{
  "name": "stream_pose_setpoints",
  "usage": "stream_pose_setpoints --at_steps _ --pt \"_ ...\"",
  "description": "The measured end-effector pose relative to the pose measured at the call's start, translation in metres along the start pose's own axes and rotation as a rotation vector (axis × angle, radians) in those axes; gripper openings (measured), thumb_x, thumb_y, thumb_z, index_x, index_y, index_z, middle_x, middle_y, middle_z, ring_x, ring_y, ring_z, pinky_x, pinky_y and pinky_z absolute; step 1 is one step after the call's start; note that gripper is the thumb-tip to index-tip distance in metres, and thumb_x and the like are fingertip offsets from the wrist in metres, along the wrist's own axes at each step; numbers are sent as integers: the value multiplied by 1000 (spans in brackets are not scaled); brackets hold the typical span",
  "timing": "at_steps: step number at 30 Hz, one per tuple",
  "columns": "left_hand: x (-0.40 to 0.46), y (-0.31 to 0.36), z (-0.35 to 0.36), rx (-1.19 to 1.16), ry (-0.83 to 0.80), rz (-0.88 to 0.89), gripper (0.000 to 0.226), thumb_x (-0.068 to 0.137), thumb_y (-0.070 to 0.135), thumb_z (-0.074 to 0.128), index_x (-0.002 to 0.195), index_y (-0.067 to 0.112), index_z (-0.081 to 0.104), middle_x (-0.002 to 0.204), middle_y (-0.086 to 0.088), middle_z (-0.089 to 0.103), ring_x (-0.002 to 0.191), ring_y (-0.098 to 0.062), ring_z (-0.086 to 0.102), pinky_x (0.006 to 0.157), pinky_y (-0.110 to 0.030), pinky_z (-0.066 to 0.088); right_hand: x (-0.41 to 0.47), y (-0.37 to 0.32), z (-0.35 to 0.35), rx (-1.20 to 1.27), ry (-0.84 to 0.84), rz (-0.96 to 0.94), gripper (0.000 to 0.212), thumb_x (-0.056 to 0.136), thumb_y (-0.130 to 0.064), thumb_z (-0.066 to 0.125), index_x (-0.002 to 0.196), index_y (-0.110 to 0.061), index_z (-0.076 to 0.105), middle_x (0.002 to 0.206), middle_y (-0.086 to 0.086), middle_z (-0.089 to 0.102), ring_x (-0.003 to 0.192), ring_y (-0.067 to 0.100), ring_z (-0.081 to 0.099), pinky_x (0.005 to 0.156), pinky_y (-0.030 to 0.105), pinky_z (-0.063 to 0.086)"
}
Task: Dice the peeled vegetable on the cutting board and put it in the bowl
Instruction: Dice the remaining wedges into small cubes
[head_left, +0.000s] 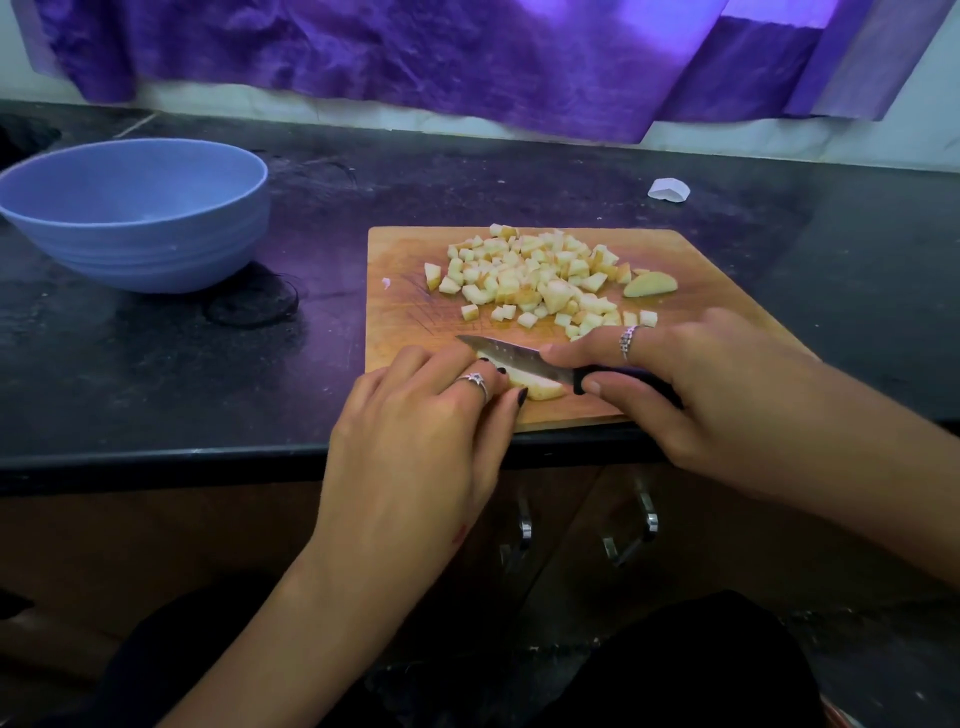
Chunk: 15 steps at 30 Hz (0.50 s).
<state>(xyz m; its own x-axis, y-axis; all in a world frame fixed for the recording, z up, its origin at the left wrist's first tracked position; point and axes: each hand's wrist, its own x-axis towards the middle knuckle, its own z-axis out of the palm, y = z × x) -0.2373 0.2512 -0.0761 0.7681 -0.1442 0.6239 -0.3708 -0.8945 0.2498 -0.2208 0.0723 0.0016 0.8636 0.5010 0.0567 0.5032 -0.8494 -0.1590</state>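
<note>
A wooden cutting board (405, 312) lies on the dark counter. A pile of pale diced vegetable cubes (540, 280) covers its far half, with one uncut wedge (650, 284) at the pile's right. Near the board's front edge lies a peeled slice (540, 388); my left hand (431, 415) holds it down with curled fingertips. My right hand (701, 389) grips the black handle of a small knife (511, 354), forefinger along the blade, which lies across the slice. A blue bowl (135, 213) with nothing visible inside stands at the far left.
A small white scrap (669, 189) lies on the counter behind the board. Purple cloth (467, 52) hangs along the back wall. Cabinet handles (644, 525) show below the counter's front edge (208, 457). A dark ring mark sits beside the bowl.
</note>
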Motion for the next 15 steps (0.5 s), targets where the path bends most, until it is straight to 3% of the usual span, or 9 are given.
stream_pose_setpoints --at_steps 3,7,13,15 --pt "4 7 -2 98 0 -22 21 88 31 53 77 19 65 76 8 55 71 -16 52 61 -27 30 -3 2 2 -13 1 -10 39 90 -46 33 127 -54 45 86 -11 59 89 16 56 79 40 50" --pt "6 12 -4 151 5 -9 22 92 27 51 74 18 62 72 9 41 67 -16 50 60 -27 26 -19 4 -4 -14 -19 5 48 83 -50 26 127 -55 45 102 -5 66 96 19 59 80 40 51" --pt "5 12 -4 128 -19 -30 20 89 30 53 77 18 63 76 12 35 70 -18 51 59 -28 27 -46 7 -9 -11 -55 38 50 81 -52 23 127 -58 43 94 -9 68 84 17 61 72 40 53" --pt "5 12 -6 123 -4 -40 18 88 30 57 75 19 62 75 12 37 71 -19 54 59 -27 27 -53 9 -7 -38 -34 67 49 82 -54 22 124 -58 48 72 -15 63 62 11 57 60 38 53"
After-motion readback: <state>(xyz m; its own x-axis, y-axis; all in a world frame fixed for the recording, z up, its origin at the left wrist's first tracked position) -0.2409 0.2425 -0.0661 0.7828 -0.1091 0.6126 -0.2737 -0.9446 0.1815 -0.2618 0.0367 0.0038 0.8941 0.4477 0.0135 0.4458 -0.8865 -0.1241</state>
